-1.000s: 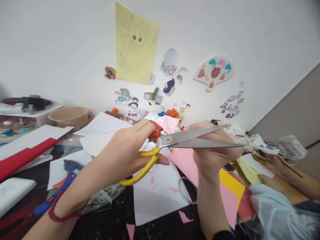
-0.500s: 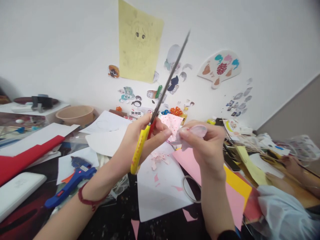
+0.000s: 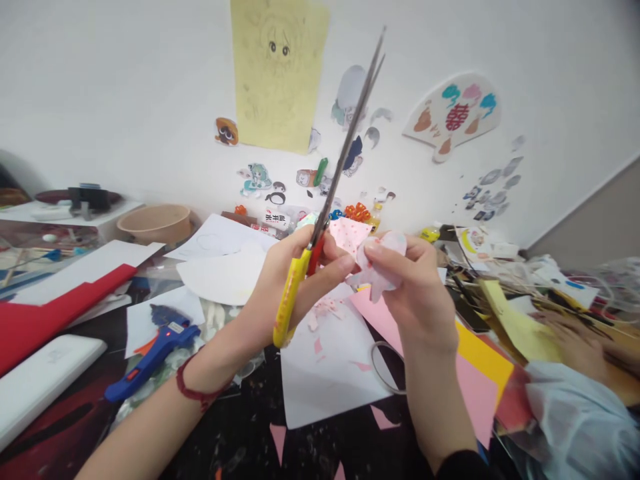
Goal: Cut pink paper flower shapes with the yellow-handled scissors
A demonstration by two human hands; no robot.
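Observation:
Held in my left hand point(image 3: 295, 267) is a pair of scissors point(image 3: 293, 293) with yellow and red handles; its long blades point up and away, slightly apart at the tips. My right hand point(image 3: 417, 280) pinches a small pale pink cut-out point(image 3: 383, 260) with a wavy outline between thumb and fingers. The left thumb and fingertips come close to the edge of this cut-out; whether they touch it I cannot tell. Below both hands lies a white sheet point(image 3: 335, 380) with pink paper scraps point(image 3: 325, 308) on it. Behind the hands stands a pink dotted paper point(image 3: 350, 233).
A blue glue gun point(image 3: 150, 363) and a white power bank point(image 3: 47, 380) lie on the left, beside a red strip point(image 3: 75, 300). Pink paper point(image 3: 475, 393) and a ring point(image 3: 385, 367) are near my right forearm. Another person's hand point(image 3: 575, 347) is at the far right by yellow paper point(image 3: 520, 327).
My right hand has turned the pale pink cut-out so more of its flat face shows. The scissor blades have parted slightly at the tips. The view has shifted a little.

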